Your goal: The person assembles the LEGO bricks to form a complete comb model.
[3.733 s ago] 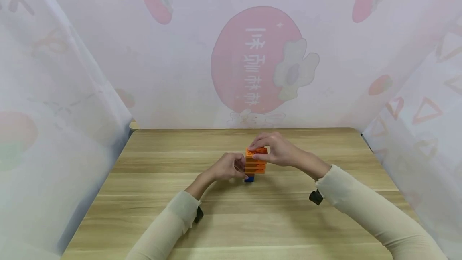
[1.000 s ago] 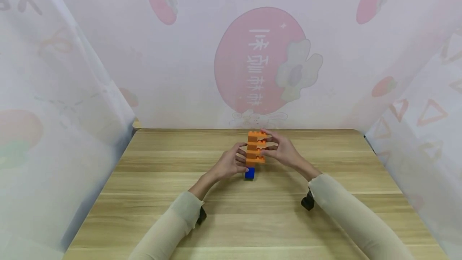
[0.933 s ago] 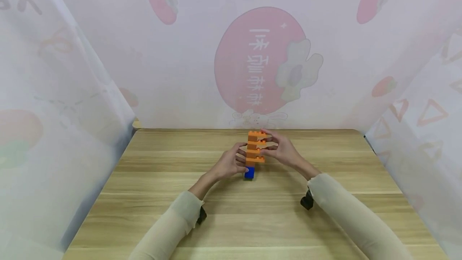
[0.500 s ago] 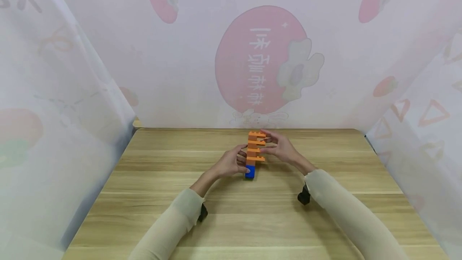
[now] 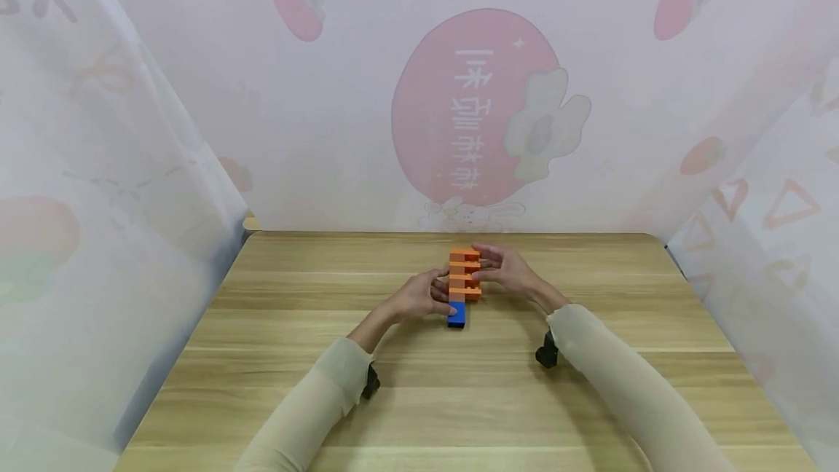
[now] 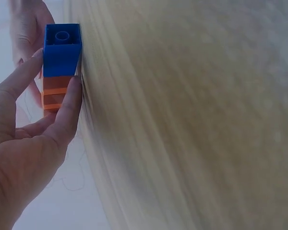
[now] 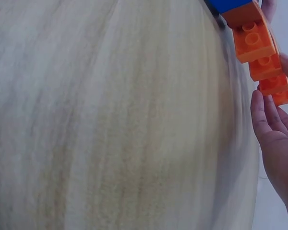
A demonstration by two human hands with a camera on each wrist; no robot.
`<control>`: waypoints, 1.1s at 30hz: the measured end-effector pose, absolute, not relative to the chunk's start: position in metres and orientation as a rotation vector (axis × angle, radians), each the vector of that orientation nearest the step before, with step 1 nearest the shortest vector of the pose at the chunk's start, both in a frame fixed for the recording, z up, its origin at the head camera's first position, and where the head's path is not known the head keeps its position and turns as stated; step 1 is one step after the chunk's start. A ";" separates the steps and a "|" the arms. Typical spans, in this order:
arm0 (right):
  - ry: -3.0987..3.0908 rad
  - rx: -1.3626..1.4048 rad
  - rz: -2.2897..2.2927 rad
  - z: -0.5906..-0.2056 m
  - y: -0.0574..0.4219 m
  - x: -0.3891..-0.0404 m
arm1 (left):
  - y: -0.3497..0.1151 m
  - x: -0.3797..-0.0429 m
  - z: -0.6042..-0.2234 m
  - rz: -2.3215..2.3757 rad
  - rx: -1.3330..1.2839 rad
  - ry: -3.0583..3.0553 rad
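Observation:
A column of toy building bricks lies tipped away from the person, held between both hands over the table's back half. One end is a blue brick (image 5: 457, 315), whose hollow underside with a round tube shows in the left wrist view. Several orange bricks (image 5: 456, 283) follow it, some jutting right like comb teeth; the right wrist view shows studs on these orange bricks (image 7: 252, 42). My left hand (image 5: 414, 299) grips the blue end, thumb on the blue face. At the far orange end, my right hand (image 5: 513, 272) holds the last bricks between thumb and fingers.
The wood-grain table (image 5: 419, 399) stretches around the hands. Behind it hangs a pale printed curtain (image 5: 328, 130), with more curtain at both sides. Small black wrist cameras sit under both sleeves.
From standing upright with studs on top, the column has tipped back, far end lowering, so the blue brick's underside now faces the person. The right hand has shifted to its far right side.

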State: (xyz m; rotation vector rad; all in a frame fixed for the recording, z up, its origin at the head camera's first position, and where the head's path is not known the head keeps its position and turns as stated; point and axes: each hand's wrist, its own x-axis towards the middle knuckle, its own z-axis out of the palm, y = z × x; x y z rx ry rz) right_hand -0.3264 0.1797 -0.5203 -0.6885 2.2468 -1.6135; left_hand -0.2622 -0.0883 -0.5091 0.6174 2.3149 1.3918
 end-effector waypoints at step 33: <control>2.500 -0.627 -1.398 -0.519 0.182 -0.320 | -0.095 -0.261 -0.504 1.365 0.447 2.352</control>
